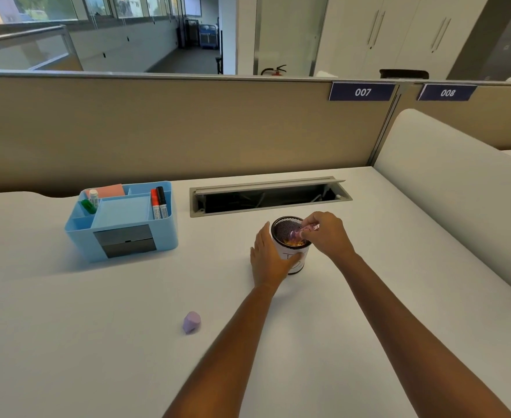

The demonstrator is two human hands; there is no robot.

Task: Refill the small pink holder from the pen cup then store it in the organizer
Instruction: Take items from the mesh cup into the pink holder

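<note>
A black mesh pen cup with a white band stands at the middle of the white desk, with small orange-yellow pieces inside it. My left hand wraps around the cup's left side. My right hand grips a small clear pink holder, tilted with its lower end dipped into the cup's mouth. A lilac cap lies loose on the desk toward the front left. The light blue organizer stands at the back left, apart from both hands.
The organizer holds red and black markers, a green item, a white tube and pink sticky notes. An open cable tray is sunk into the desk just behind the cup. A beige partition runs along the back; a white divider rises on the right.
</note>
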